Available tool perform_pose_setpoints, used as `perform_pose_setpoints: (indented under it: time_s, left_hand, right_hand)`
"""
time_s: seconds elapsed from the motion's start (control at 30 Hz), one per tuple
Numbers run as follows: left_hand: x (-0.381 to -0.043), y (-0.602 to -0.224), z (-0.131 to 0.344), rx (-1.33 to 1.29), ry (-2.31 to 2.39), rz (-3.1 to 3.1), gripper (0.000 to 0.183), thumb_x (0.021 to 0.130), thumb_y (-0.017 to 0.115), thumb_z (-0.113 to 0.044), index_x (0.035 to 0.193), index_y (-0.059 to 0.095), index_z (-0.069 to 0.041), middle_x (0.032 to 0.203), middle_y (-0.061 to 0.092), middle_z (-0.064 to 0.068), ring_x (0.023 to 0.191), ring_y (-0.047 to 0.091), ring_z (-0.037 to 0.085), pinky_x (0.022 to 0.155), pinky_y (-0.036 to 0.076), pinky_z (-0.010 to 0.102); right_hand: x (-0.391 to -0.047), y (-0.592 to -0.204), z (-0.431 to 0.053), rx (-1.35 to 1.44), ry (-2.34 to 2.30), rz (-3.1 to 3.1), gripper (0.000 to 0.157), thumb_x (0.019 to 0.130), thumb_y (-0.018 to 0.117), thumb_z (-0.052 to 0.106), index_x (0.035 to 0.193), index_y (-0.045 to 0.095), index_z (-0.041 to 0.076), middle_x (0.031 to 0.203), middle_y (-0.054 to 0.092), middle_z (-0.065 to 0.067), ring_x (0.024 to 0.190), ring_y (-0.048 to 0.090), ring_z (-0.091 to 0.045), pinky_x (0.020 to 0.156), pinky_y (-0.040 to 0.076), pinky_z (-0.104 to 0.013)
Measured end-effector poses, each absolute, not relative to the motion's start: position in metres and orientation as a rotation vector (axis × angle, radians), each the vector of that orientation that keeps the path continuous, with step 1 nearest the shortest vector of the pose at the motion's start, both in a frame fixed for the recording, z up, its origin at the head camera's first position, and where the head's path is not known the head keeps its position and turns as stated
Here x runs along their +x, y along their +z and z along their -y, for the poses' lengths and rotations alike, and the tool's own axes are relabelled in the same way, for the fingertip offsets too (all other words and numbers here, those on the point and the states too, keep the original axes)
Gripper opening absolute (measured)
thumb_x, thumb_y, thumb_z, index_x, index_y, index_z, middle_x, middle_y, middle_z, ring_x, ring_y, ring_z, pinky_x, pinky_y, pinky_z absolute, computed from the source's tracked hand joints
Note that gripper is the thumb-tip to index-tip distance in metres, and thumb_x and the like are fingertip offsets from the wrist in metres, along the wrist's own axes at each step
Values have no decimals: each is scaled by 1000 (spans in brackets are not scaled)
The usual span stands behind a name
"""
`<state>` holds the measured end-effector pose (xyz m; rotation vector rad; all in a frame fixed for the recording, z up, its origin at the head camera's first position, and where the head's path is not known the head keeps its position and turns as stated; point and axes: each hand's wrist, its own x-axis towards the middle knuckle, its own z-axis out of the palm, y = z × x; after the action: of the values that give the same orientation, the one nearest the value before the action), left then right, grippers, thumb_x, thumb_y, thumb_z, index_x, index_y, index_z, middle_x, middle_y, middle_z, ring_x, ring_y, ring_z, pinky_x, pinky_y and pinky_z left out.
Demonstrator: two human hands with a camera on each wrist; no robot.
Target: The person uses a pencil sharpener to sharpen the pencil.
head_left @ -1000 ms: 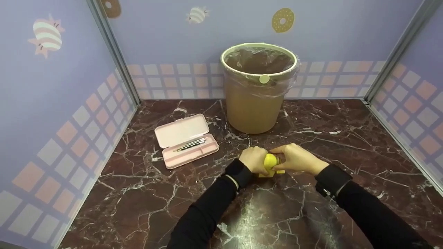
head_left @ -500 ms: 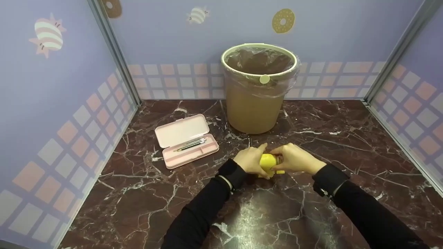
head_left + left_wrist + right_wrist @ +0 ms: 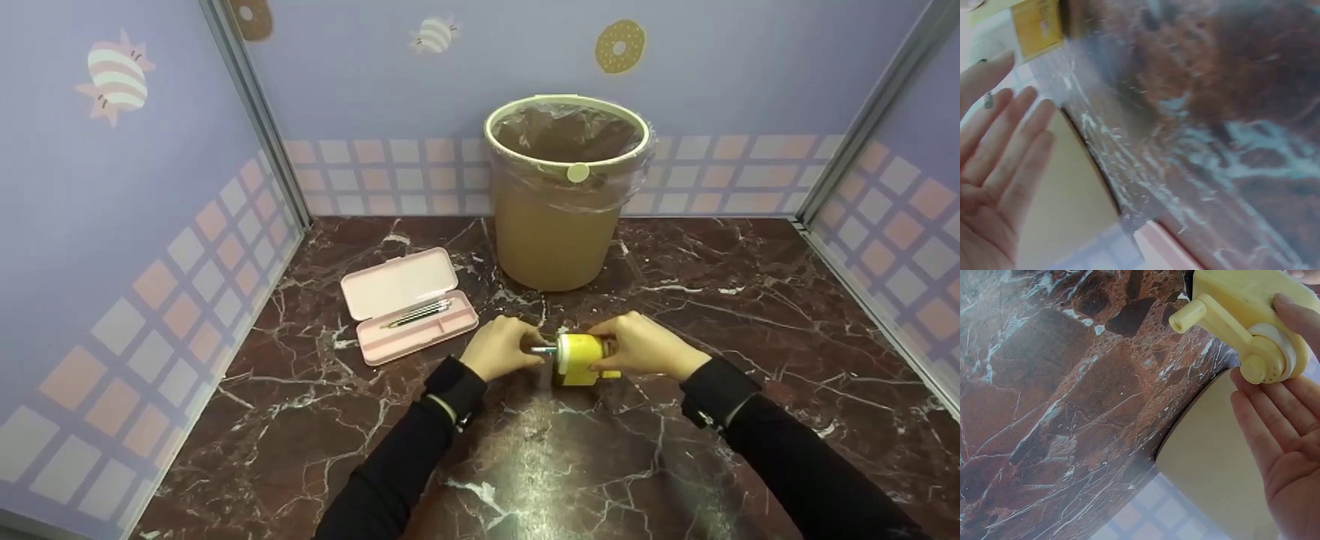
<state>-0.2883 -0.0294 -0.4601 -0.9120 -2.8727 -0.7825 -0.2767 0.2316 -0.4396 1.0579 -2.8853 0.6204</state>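
A yellow crank pencil sharpener (image 3: 582, 360) stands on the marbled tabletop between the hands. My right hand (image 3: 641, 346) grips its crank side, thumb on the body and fingers behind it. The yellow crank arm (image 3: 1227, 323) shows in the right wrist view. On the left, my left hand (image 3: 504, 347) pinches a thin pencil (image 3: 546, 349) between thumb and fingers. That pencil points at the sharpener's pale front; whether its tip is inside cannot be told. In the left wrist view, the pencil's end (image 3: 988, 101) pokes out below the thumb.
An open pink pencil case (image 3: 416, 341) lies to the left, with several pencils (image 3: 420, 313) in it. Behind the sharpener stands a tan bin (image 3: 555, 240) with a clear liner. Patterned panels (image 3: 390, 90) enclose the tabletop at the back and both sides.
My left hand has moved left, off the sharpener's body, and the pencil now shows between them. The right hand stays at the crank side. The view has shifted slightly.
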Motion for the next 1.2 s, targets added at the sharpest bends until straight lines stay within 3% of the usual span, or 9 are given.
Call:
perform_pose_setpoints:
  time_s: [0.4,0.83,1.2]
  left_hand:
    - [-290,-470,29,-990,-739,2652,13,84,83,-27,90,83,-16,89,82,0,75,76,15,73,60,33]
    - [-296,-470,36,-1154,-740,2595,13,87,80,-25,91,83,-13,92,82,1,76,77,15,72,61,30]
    - [-298,-468,46,-1136,-811,2671,13,88,79,-23,92,83,-12,91,82,2,75,75,17,69,58,29]
  right_hand:
    - [-276,-439,-231,1074,583,2876,33,80,86,25,106,77,6,91,79,-7,70,66,-9,63,51,-22]
    - [-275,-439,-230,1081,544,2874,31,79,87,24,102,76,7,85,77,-5,65,60,-5,60,48,-21]
    - [-275,-437,-229,1084,535,2886,26,79,87,24,98,76,10,81,75,-1,63,56,-3,58,46,-21]
